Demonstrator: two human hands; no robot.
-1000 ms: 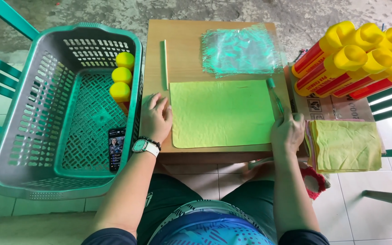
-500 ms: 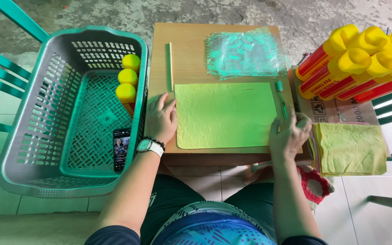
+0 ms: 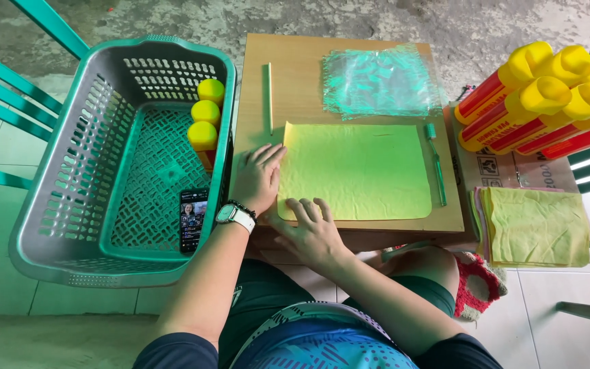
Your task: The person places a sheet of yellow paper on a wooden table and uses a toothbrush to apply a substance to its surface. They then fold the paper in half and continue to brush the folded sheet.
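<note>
Cloth (image 3: 353,169) lying flat on small table (image 3: 295,75), near front edge. We are judging step as smoothing cloth at its near-left corner; next move seems to call for a grip on an edge.

Left hand (image 3: 257,179) resting fingers spread, flat, touching cloth's left edge, holding nothing. Right hand (image 3: 312,229) pressing open-fingered on cloth's front edge, nothing clasped.

Beyond: stick (image 3: 270,96), plastic bag (image 3: 379,80), green tool (image 3: 436,162); basket (image 3: 69,178) at left.

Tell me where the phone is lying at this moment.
In the head view, the phone lies on the floor of the grey and green basket at the left, near its front right corner, just left of the left hand.
</note>
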